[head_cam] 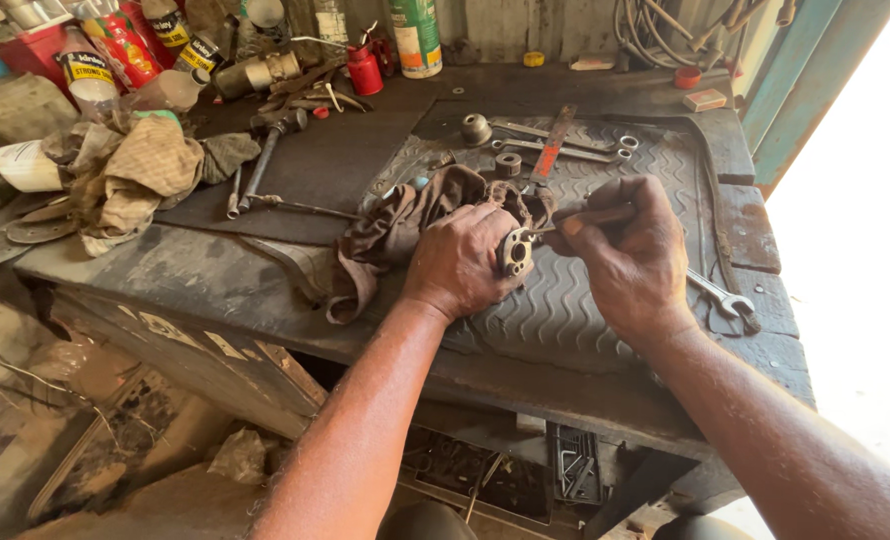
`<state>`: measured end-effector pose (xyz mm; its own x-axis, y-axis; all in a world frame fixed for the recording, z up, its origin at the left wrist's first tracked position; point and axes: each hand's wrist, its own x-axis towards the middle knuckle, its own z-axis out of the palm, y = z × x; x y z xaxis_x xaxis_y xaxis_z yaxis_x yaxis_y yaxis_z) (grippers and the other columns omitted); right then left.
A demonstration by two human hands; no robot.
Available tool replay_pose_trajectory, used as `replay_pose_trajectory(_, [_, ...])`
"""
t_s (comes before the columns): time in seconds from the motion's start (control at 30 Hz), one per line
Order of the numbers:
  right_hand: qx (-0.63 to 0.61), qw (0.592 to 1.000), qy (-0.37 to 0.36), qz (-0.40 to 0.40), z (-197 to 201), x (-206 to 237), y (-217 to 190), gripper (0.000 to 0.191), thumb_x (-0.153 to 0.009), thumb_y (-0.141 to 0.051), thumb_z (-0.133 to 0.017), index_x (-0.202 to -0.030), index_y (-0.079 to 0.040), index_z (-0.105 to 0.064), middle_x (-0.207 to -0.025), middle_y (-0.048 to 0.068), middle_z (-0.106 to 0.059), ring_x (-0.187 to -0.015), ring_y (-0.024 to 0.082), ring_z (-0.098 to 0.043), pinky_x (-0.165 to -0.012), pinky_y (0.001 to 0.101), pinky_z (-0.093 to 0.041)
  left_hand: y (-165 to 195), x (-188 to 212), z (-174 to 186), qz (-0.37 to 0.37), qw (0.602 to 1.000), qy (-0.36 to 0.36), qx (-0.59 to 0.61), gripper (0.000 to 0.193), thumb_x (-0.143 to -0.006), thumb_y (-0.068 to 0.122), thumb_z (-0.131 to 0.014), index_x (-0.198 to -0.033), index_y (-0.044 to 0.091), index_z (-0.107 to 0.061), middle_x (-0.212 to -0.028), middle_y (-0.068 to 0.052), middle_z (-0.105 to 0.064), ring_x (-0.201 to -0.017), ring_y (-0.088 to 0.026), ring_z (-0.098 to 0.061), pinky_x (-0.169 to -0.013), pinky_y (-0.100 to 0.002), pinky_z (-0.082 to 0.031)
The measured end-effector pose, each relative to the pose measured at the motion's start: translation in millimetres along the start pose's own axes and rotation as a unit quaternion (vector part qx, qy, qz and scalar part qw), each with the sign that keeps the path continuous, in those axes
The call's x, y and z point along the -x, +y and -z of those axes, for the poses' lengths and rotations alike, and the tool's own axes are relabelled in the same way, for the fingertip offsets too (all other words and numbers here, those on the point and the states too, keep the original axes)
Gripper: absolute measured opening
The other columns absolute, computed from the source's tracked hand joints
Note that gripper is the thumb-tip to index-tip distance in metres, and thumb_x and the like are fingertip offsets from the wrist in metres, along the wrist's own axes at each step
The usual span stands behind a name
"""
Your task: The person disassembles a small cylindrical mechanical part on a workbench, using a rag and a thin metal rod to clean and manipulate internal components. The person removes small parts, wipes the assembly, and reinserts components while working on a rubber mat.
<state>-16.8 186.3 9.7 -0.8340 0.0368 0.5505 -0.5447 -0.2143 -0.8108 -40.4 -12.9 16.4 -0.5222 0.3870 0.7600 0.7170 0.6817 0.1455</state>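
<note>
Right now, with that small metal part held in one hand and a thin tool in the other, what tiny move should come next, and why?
Probably ease the thin tool a little deeper into the metal part. Its tip already meets the part's opening, the left hand holds the part steady over the brown rag, and the right hand grips the handle.

Just one head cam, looked steeply down and forward at the bench (215, 270), pretty close above both forearms.

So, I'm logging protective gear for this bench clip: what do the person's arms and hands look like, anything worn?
Nothing worn shows: the left hand and right hand are bare, without gloves, rings or a watch. Both forearms are bare too, with no sleeves in view. The fingers look smudged with dark grime.
</note>
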Motion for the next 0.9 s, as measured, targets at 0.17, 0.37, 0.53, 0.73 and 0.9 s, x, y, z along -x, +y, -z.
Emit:
replay_pose_trajectory(0.17, [-0.016,1.000,0.015,-0.012,-0.8,-4.9,5.8,0.025,-0.096,0.007,-0.062,-0.113,0.000,-0.045,-0.108,0.014,-0.062,-0.098,0.019,-0.069,-0.090,0.0385,-0.067,-1.5,0.2,-2.4,-0.014,1.000,0.010,0.006,0.033,-0.073,0.029,-0.081,-0.092,0.010,-0.063,-0.100,-0.013,-0.071,-0.095,-0.036,-0.069,-0.083,-0.047,-0.057])
replay_pose_trajectory(0.37, [-0.026,0.998,0.033,-0.046,-0.6,-5.5,5.1,0.026,-0.095,0.006,-0.063,-0.112,-0.001,-0.045,-0.104,0.014,-0.062,-0.093,0.020,-0.069,-0.087,0.0393,-0.067,-0.1,-0.6,-1.3,-0.007,1.000,-0.009,-0.003,0.029,-0.076,0.028,-0.079,-0.092,0.010,-0.062,-0.097,-0.012,-0.070,-0.093,-0.036,-0.068,-0.083,-0.047,-0.057])
replay_pose_trajectory(0.53, [-0.059,0.996,0.028,-0.061,1.6,-6.3,5.1,0.027,-0.095,0.005,-0.064,-0.110,-0.003,-0.043,-0.102,0.014,-0.064,-0.089,0.023,-0.073,-0.085,0.0402,-0.067,2.2,-1.5,-1.4,0.003,0.999,-0.032,-0.012,0.030,-0.075,0.028,-0.080,-0.091,0.010,-0.062,-0.094,-0.012,-0.070,-0.092,-0.035,-0.068,-0.082,-0.047,-0.057])
replay_pose_trajectory(0.73, [-0.084,0.995,-0.006,-0.054,1.3,-4.3,8.1,0.026,-0.096,0.006,-0.063,-0.111,-0.004,-0.044,-0.102,0.012,-0.062,-0.092,0.023,-0.072,-0.088,0.0420,-0.066,0.9,-1.7,-0.6,-0.012,1.000,-0.010,-0.008,0.033,-0.073,0.030,-0.081,-0.092,0.011,-0.062,-0.097,-0.012,-0.070,-0.093,-0.036,-0.068,-0.082,-0.046,-0.057])
replay_pose_trajectory(0.9, [-0.075,0.996,-0.014,-0.049,1.0,-2.8,5.9,0.026,-0.096,0.007,-0.063,-0.111,-0.004,-0.045,-0.104,0.011,-0.062,-0.095,0.021,-0.071,-0.091,0.0426,-0.067,0.6,-0.2,-1.1,0.007,1.000,-0.024,-0.002,0.026,-0.078,0.027,-0.078,-0.091,0.011,-0.061,-0.093,-0.010,-0.070,-0.091,-0.035,-0.068,-0.081,-0.046,-0.057])
